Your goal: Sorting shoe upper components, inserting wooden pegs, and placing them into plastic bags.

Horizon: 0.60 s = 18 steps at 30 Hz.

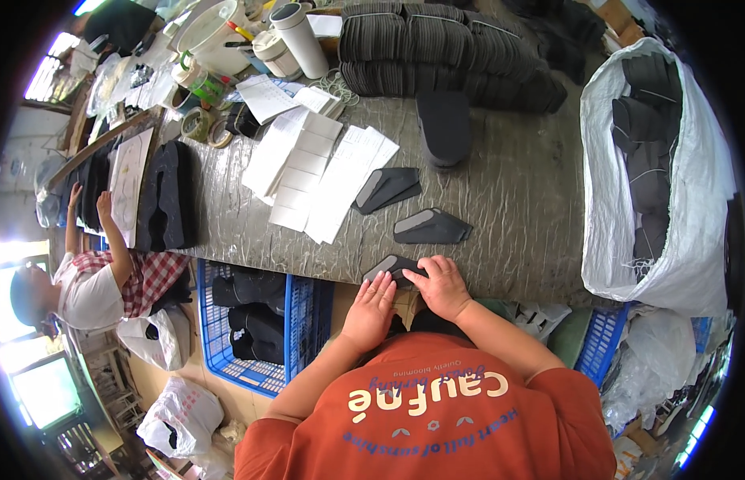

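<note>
A dark grey, flat foam-like piece [380, 266] with angled ends and a lighter grey patch lies at the near edge of the table, under both my hands. The fingers of my left hand [368, 310] are stretched out and rest on its near side. With thumb and bent fingers, my right hand [444, 288] grips its right end; part of the piece is hidden there. Just beyond lies a small fanned stack of similar pieces [431, 227]. A second fanned stack [388, 190] sits farther off, slightly left. Behind them stands a thick black sole-shaped stack [444, 128].
Long bundles of black sole-shaped sheets [436, 48] line the far side. Papers [308, 160], tape rolls [220, 134] and cups [299, 40] sit left. A white sack [708, 200] stands right, a blue crate [286, 328] below left. Another person [100, 288] works at the left.
</note>
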Each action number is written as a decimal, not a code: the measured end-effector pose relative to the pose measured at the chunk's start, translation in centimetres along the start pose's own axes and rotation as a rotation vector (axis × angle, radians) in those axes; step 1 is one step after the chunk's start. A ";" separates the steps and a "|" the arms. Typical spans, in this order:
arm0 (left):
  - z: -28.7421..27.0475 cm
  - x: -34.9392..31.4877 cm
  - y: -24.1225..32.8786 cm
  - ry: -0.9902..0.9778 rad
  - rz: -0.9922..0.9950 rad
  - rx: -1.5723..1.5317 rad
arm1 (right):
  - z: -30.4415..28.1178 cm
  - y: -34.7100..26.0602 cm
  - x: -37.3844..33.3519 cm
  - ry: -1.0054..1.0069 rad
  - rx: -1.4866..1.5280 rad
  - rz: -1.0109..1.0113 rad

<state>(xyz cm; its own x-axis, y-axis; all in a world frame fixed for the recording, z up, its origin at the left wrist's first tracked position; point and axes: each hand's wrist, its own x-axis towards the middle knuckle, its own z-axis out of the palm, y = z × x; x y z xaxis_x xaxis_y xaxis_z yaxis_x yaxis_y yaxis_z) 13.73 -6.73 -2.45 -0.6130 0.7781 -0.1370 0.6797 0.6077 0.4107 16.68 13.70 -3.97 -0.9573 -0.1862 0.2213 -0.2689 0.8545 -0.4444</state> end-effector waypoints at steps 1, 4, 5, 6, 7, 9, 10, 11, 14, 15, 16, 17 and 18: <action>-0.2 0.3 -0.4 0.055 0.026 -0.073 | -0.2 0.1 0.2 0.022 0.071 0.022; -0.3 1.5 -1.9 0.175 0.065 -0.066 | -2.3 0.1 1.5 0.039 0.089 0.038; -0.3 2.0 -2.5 0.211 0.104 -0.044 | -2.0 0.4 1.6 0.043 0.091 0.035; -0.7 2.9 -2.4 0.265 0.113 -0.081 | -1.7 1.1 1.5 0.046 0.066 0.050; -1.3 3.6 -2.5 0.263 0.126 -0.081 | -1.5 1.7 1.4 0.050 0.041 0.066; -2.4 4.4 -2.9 0.215 0.144 -0.296 | -1.6 2.4 1.5 0.051 0.063 0.125; -2.6 4.7 -3.2 0.268 0.108 -0.404 | -2.0 2.5 1.5 0.113 0.043 0.165; -3.0 5.3 -3.5 0.322 0.086 -0.348 | -2.6 2.5 1.7 0.178 0.019 0.207; -3.8 8.3 -4.2 0.402 -0.041 -0.172 | -2.8 2.7 0.9 0.158 -0.064 0.306; -4.2 9.9 -4.2 0.418 -0.075 -0.107 | -2.6 3.3 0.5 0.147 -0.067 0.337; -4.1 11.1 -4.7 0.397 -0.092 -0.071 | -2.7 3.4 0.4 0.163 -0.052 0.316; -3.9 12.0 -5.5 0.376 -0.098 -0.039 | -2.8 3.1 0.4 0.181 -0.044 0.303; -3.3 12.4 -7.6 0.299 -0.080 -0.018 | -2.8 2.8 0.3 0.229 -0.041 0.281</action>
<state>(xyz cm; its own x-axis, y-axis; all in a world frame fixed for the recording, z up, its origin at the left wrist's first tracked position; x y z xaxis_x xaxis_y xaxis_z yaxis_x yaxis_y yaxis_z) -0.36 -2.25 -4.31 -0.7574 0.6452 0.1005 0.6190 0.6603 0.4252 15.91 17.37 -2.65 -0.9434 0.1680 0.2861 0.0101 0.8765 -0.4813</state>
